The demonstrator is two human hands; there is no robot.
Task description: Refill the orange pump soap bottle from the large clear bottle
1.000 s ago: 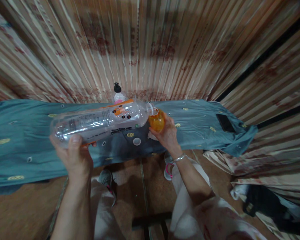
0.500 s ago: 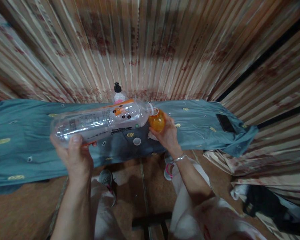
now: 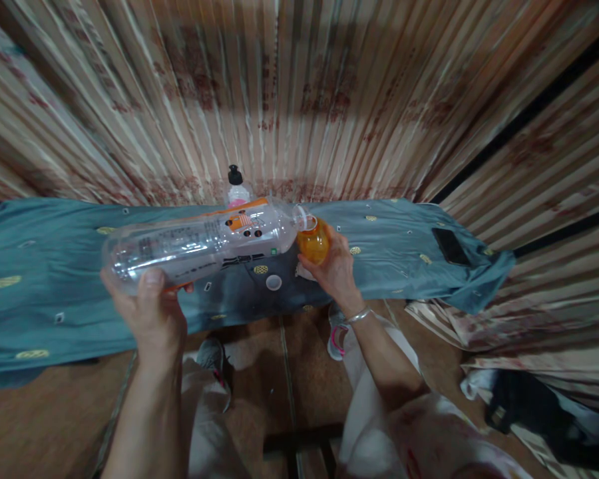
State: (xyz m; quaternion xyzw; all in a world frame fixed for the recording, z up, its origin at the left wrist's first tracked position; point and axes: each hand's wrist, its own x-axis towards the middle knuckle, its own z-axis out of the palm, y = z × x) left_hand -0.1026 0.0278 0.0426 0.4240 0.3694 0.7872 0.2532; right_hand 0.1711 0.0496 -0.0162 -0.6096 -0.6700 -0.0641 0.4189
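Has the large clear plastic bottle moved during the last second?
No. The large clear plastic bottle keeps its place above the small white cap on the blue cloth.

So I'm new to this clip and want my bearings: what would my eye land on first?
The big clear bottle, tipped almost flat in the left hand at the centre, its mouth at the small orange container gripped by the right hand. Beneath them runs a teal cloth, with a white cap lying loose near the middle and a dark phone towards its right end.

clear glossy plastic bottle, matt cloth
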